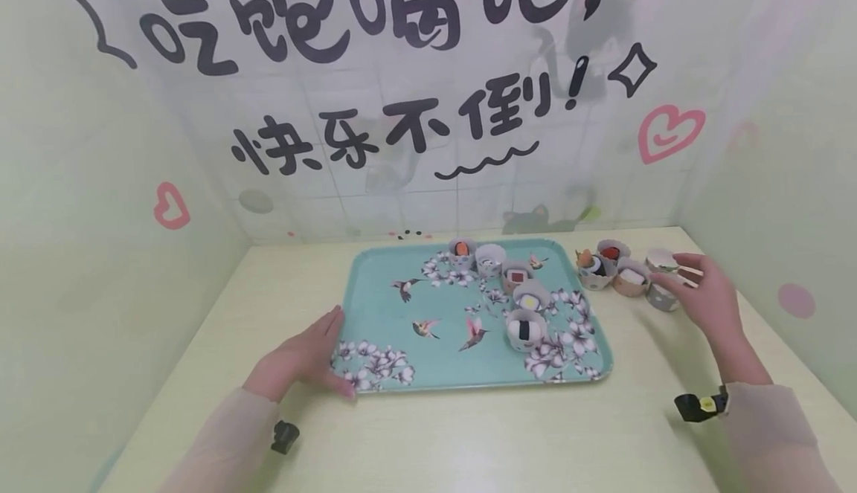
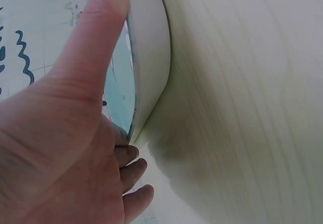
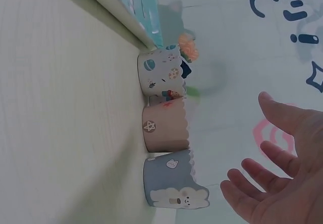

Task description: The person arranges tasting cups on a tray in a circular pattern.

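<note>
The left hand [image 1: 301,359] rests at the near left corner of the turquoise bird-and-blossom tray [image 1: 378,285], fingers stretched along its left edge and thumb against the front rim, touching rather than clasping it. The tray lies flat on the pale wood-grain table [image 1: 469,441] and bears five scalloped paper cups [image 1: 526,333] in a curving line from its back edge down its right side, the nearest holding a black-and-white piece. Right of the tray stand more paper cups in a cluster, among them a pinkish-brown cup [image 1: 631,279] and, beside it, a grey cup with a white bear [image 3: 174,176]. The right hand [image 1: 711,300] is near that grey cup, its grasp empty, with thumb and fingers apart and loosely bent
</note>
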`<state>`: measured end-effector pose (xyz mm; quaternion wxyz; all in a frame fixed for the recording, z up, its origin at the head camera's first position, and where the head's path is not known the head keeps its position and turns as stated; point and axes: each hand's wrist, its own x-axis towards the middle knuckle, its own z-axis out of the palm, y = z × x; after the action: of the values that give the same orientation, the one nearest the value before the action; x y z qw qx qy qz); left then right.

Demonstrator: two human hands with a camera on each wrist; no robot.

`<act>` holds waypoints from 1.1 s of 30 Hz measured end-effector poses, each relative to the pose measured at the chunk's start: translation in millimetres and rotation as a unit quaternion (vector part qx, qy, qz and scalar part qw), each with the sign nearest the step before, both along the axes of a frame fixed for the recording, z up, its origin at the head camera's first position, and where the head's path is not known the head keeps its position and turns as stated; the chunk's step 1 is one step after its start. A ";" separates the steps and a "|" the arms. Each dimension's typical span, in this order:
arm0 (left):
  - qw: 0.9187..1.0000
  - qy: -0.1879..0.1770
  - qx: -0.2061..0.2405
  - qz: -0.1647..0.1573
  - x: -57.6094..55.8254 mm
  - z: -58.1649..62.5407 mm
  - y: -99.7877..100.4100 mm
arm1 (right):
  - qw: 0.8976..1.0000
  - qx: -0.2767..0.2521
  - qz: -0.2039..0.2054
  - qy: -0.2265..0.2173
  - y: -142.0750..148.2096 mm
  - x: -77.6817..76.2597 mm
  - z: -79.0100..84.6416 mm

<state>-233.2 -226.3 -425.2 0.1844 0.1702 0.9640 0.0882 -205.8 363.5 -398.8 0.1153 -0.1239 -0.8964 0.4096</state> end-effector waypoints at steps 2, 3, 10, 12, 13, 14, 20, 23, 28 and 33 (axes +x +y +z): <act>1.000 0.000 -0.001 0.001 0.1 0.1 0.2 | 1.000 -0.003 -0.005 0.003 2.4 -0.4 -1.9; 1.000 0.000 -0.001 0.001 0.3 0.2 0.4 | 1.000 -0.005 -0.008 0.006 3.9 -0.8 -2.9; 1.000 0.000 -0.001 0.002 0.9 0.8 1.1 | 1.000 -0.019 -0.022 0.007 13.7 -2.3 -11.5; 1.000 0.002 -0.003 0.002 0.8 0.5 1.0 | 0.999 -0.025 -0.021 -0.004 16.8 -3.2 -14.1; 1.000 0.002 -0.003 0.001 0.6 0.3 0.9 | 0.999 -0.028 -0.020 -0.010 18.3 -3.7 -15.3; 1.000 0.002 -0.003 0.001 0.5 0.0 0.8 | 0.999 -0.031 -0.020 -0.014 19.6 -4.1 -16.5; 1.000 0.000 -0.002 0.003 0.5 -0.8 0.8 | 0.998 -0.043 -0.023 -0.038 24.6 -6.4 -22.6; 1.000 0.000 -0.001 0.003 0.6 -1.3 0.7 | 0.998 -0.044 -0.019 -0.049 26.4 -7.5 -25.4; 1.000 0.003 0.001 -0.003 0.5 -1.3 0.5 | 0.995 -0.015 -0.006 -0.098 33.0 -11.3 -31.6; 1.000 0.008 -0.002 -0.008 0.2 -1.0 0.5 | 0.992 0.012 0.000 -0.129 39.0 -15.9 -38.6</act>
<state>-233.1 -225.8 -426.2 0.1783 0.1786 0.9640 0.0833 -221.7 402.5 -437.3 -0.0003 -0.1741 -0.9086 0.3797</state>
